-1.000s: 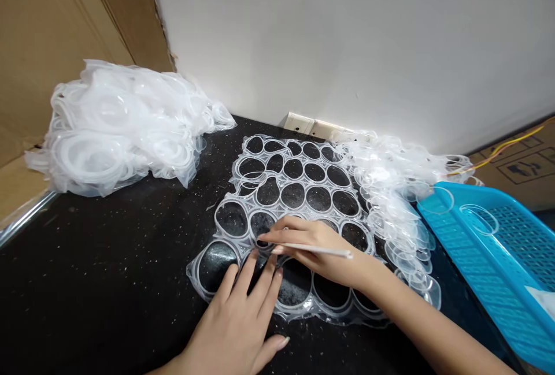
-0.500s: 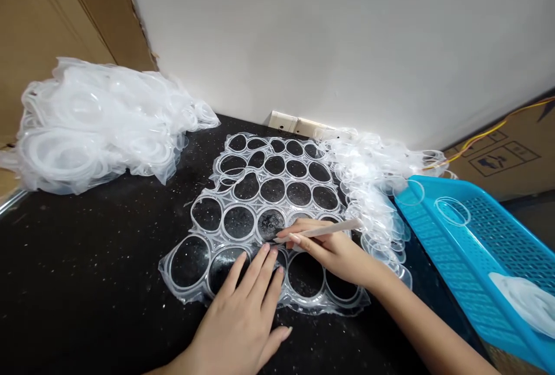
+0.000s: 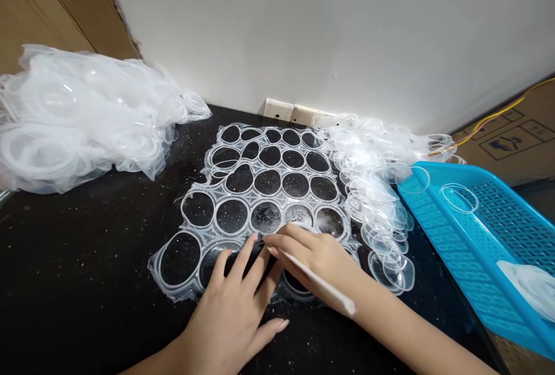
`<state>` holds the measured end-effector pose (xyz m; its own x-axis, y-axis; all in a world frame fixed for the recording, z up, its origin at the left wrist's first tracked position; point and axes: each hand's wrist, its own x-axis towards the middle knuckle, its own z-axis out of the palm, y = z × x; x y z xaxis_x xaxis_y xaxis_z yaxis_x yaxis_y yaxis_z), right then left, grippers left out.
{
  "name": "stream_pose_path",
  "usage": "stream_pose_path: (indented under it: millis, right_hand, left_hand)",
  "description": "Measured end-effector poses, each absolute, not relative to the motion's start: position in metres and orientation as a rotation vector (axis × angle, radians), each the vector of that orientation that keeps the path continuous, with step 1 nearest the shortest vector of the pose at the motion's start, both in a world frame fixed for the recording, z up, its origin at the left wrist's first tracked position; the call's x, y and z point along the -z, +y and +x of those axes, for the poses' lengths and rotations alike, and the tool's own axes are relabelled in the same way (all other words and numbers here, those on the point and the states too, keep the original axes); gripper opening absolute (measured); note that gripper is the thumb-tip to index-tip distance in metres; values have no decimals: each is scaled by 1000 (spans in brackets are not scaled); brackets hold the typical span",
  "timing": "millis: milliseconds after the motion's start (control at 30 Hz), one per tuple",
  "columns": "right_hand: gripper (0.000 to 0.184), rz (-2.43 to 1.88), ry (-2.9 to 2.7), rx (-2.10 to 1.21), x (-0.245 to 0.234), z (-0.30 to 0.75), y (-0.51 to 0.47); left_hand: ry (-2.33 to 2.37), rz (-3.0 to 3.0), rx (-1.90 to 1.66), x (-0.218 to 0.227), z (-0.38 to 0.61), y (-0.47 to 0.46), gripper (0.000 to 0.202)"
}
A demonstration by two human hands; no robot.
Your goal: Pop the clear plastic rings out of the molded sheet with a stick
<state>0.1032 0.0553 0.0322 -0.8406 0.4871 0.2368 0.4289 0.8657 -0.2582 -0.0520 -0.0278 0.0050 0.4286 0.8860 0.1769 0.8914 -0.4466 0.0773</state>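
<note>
My left hand [image 3: 229, 300] rests flat with its fingers apart on a transparent plastic sheet [image 3: 260, 190], which is formed into rows of round rings and lies on a black speckled countertop [image 3: 95, 265]. My right hand [image 3: 316, 259] sits just beside it on the sheet's near part, gripping a thin white stick [image 3: 318, 282]. The stick's tip lies by my fingertips, close to the sheet, and its other end slants toward me. Both hands hide the sheet's lower middle rings.
A heap of transparent plastic [image 3: 82, 115] lies at the left, and another [image 3: 368, 173] curves along the sheet's right side. A blue plastic basket [image 3: 477, 236] stands at the right. Behind are a white wall [image 3: 329, 28], a wall socket plate [image 3: 280, 110] and cardboard [image 3: 511, 138].
The white stick has swung from pointing up and right to slanting down and right, with my right hand lower on the sheet. The whole scene has shifted slightly left in view.
</note>
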Motion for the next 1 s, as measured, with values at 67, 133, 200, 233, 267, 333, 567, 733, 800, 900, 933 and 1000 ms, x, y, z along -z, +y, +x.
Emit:
stream_pose_path:
  millis: [67, 133, 200, 233, 267, 333, 567, 733, 800, 900, 933, 1000]
  right_hand:
    - [29, -685, -2774, -110, -28, 99, 48]
    - [31, -737, -2790, -18, -24, 96, 41]
    - [34, -820, -2793, -5, -19, 93, 37]
    - [36, -858, -2793, -35, -18, 92, 37]
    - [38, -891, -2788, -90, -16, 92, 37]
    - [39, -946, -2743, -257, -14, 93, 40]
    - [44, -1079, -2639, -455, -14, 91, 54]
    - [40, -1077, -2529, -459, -20, 100, 68]
    - [38, -1051, -2416, -430, -25, 108, 77]
    - [34, -1012, -2293, -377, -31, 117, 91]
    - [33, -993, -2272, -372, -32, 117, 96]
    - [31, -954, -2228, -402, -35, 113, 105]
  left_hand:
    - [-1670, -2650, 328, -5, -52, -28, 47]
    - [-1689, -2684, 344, -5, -53, -28, 46]
    - [-1695, -2733, 303, -6, -54, -29, 47]
    - [-1700, -2752, 269, -7, -54, -29, 48]
    - [-1705, -2766, 237, -8, -54, -29, 49]
    - [-1701, -2772, 201, -10, -54, -29, 52]
    - [-1647, -2757, 164, -13, -55, -28, 53]
    - [-1659, -2776, 187, -12, -56, -30, 55]
    - [-1674, -2787, 178, -12, -56, -31, 57]
    - [-1691, -2810, 171, -13, -55, -31, 57]
    - [-1696, -2819, 169, -14, -55, -31, 57]
    - [-1710, -2837, 160, -15, -55, -30, 57]
